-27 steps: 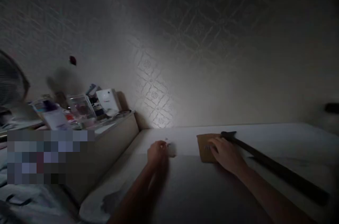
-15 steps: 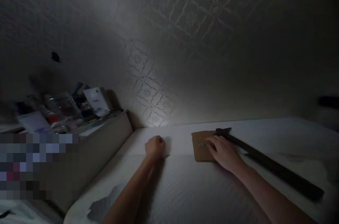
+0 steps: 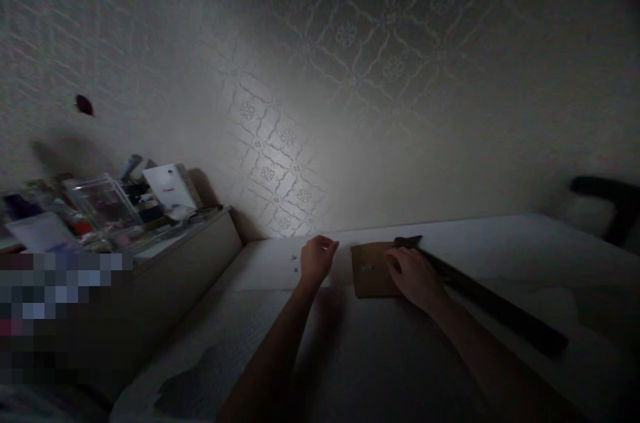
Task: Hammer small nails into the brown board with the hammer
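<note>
Leaning against the patterned wall (image 3: pixel 410 149) on the left is a crowded cabinet top, where I can make out a white box (image 3: pixel 167 187), a clear plastic case (image 3: pixel 107 206) and other small items too dim to name. The cabinet (image 3: pixel 193 276) stands along the left side of the white tabletop (image 3: pixel 480 233), with a dark red ornament (image 3: pixel 84 105) on the wall above it. Over at the far right a black shape (image 3: pixel 605 189) juts in. A dark, long-handled tool (image 3: pixel 500 306), rather like a hammer, lies slantwise on the table, its head by the far right corner of a brown board (image 3: pixel 377 284) and its handle running beside the right forearm. The board lies flat near the wall, between the two hands, with small pale bits (image 3: pixel 369 268) on it. The right hand (image 3: pixel 415 274) reaches in palm down over the board's right part, fingers bent; whether they grip anything I cannot tell. The left hand (image 3: pixel 316 261) is just left of the board, wrist cocked, fingers curled with the tips drawn toward the thumb; whether something is pinched there I cannot see. Two tiny objects (image 3: pixel 295 269) lie to its left.
</note>
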`<state>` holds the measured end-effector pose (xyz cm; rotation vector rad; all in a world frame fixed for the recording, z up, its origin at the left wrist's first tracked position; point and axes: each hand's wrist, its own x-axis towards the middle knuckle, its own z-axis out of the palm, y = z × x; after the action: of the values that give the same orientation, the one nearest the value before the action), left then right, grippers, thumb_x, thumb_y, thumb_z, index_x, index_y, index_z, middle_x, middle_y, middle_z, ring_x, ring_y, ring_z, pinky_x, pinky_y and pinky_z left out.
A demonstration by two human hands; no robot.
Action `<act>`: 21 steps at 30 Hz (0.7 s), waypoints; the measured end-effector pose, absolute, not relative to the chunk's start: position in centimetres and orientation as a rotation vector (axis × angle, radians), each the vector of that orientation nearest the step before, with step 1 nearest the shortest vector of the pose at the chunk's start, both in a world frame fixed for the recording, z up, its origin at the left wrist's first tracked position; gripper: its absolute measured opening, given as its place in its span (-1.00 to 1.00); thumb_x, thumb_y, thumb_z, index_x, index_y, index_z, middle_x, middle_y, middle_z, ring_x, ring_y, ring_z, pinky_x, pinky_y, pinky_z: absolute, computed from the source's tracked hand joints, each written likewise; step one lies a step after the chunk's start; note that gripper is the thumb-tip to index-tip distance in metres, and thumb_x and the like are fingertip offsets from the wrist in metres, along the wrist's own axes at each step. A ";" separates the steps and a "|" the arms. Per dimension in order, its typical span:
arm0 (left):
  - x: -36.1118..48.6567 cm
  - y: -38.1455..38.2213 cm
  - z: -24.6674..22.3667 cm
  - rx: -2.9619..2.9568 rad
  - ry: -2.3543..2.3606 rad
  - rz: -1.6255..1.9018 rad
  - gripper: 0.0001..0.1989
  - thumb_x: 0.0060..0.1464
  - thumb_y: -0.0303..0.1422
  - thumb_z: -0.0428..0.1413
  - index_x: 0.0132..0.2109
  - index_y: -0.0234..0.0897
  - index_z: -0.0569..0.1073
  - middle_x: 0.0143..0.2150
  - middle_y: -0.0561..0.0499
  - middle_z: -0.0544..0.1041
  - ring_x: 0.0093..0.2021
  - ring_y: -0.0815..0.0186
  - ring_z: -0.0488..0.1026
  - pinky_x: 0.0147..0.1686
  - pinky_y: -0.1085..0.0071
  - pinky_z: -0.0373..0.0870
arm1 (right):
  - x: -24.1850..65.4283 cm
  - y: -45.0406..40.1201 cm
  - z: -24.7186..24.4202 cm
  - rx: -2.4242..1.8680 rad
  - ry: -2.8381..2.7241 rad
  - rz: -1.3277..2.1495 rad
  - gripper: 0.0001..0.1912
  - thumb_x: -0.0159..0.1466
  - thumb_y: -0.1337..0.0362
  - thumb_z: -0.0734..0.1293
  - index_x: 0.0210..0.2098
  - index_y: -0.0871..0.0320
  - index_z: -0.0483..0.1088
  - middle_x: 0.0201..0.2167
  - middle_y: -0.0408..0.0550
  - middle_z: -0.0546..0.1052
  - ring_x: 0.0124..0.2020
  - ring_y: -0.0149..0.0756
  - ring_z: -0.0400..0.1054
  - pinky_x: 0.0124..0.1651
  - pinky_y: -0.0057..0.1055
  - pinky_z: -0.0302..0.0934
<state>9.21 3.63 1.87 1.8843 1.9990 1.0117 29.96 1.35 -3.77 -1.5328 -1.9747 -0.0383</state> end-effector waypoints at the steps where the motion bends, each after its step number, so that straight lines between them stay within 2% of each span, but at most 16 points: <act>1: 10.6 3.5 1.8 1.860 1.911 1.058 -0.82 0.08 -0.28 0.13 -0.28 -0.30 0.55 -0.26 -0.08 0.61 -0.24 0.28 0.53 -0.25 0.46 0.35 | 30.1 1.3 -3.8 -1.540 -1.971 -0.033 -0.71 0.27 0.35 0.14 -0.14 0.20 0.45 -0.19 0.06 0.53 -0.12 -0.19 0.36 -0.04 -0.31 0.17; 7: 15.6 2.9 -0.1 1.765 1.712 1.094 -0.89 -0.01 -0.38 0.15 -0.35 -0.33 0.56 -0.37 -0.07 0.59 -0.35 0.32 0.50 -0.35 0.49 0.31 | 30.6 1.2 -3.6 -1.579 -1.957 -0.020 -0.70 0.27 0.35 0.13 -0.13 0.21 0.45 -0.20 0.05 0.53 -0.12 -0.18 0.35 -0.02 -0.31 0.15; 11: 15.1 3.0 -1.2 1.782 1.673 1.072 -0.90 -0.04 -0.38 0.16 -0.41 -0.31 0.54 -0.40 -0.07 0.57 -0.37 0.31 0.47 -0.36 0.48 0.31 | 30.6 1.2 -3.2 -1.607 -1.974 -0.017 -0.71 0.27 0.34 0.13 -0.14 0.20 0.45 -0.20 0.05 0.53 -0.13 -0.18 0.35 -0.04 -0.32 0.15; 21: 14.6 3.9 -2.4 1.741 1.473 1.098 -0.92 -0.06 -0.42 0.14 -0.40 -0.35 0.51 -0.42 -0.01 0.53 -0.42 0.37 0.44 -0.39 0.50 0.32 | 30.3 1.1 -2.9 -1.642 -2.007 0.014 -0.72 0.27 0.35 0.14 -0.19 0.16 0.46 -0.23 0.02 0.53 -0.13 -0.21 0.35 -0.05 -0.35 0.14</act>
<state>14.60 3.95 -2.40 1.7411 1.4728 1.0983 30.27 1.12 -2.88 -1.6425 -2.0066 0.0140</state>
